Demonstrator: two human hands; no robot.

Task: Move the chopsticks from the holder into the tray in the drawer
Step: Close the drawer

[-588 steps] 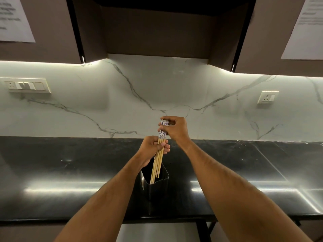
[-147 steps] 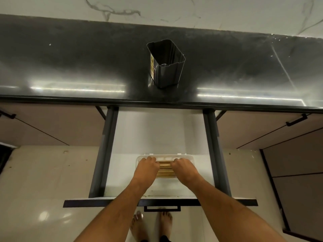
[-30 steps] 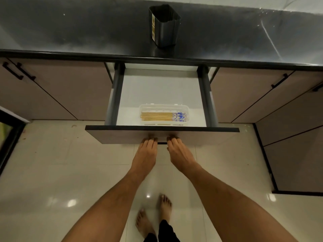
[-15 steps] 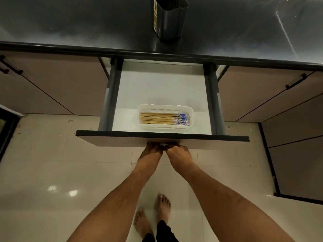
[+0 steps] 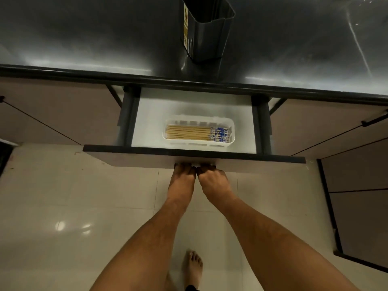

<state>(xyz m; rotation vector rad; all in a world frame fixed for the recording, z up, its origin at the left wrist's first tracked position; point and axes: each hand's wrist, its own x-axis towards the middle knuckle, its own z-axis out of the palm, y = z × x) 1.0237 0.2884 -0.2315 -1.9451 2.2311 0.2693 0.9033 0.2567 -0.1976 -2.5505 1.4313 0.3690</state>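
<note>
Several wooden chopsticks (image 5: 193, 133) with blue-patterned ends lie flat, side by side, in a white plastic tray (image 5: 199, 142). The tray sits near the front of the open white drawer (image 5: 151, 122). The dark holder (image 5: 210, 32) stands on the black counter above the drawer, and no chopsticks show in it. My left hand (image 5: 182, 175) and my right hand (image 5: 212, 179) sit side by side at the drawer's front panel (image 5: 136, 157). Their fingers curl around the black handle (image 5: 194, 164) under its edge.
The glossy black counter (image 5: 84, 38) overhangs the drawer. Closed beige cabinet fronts flank it on the left (image 5: 52, 110) and right (image 5: 325, 127), one with a black handle (image 5: 373, 120). Below is a pale tiled floor (image 5: 63, 196) with my bare foot (image 5: 193, 267).
Both hands lay flat against the drawer front a second ago; now their fingers are curled on the handle. The chopsticks rest untouched in the tray.
</note>
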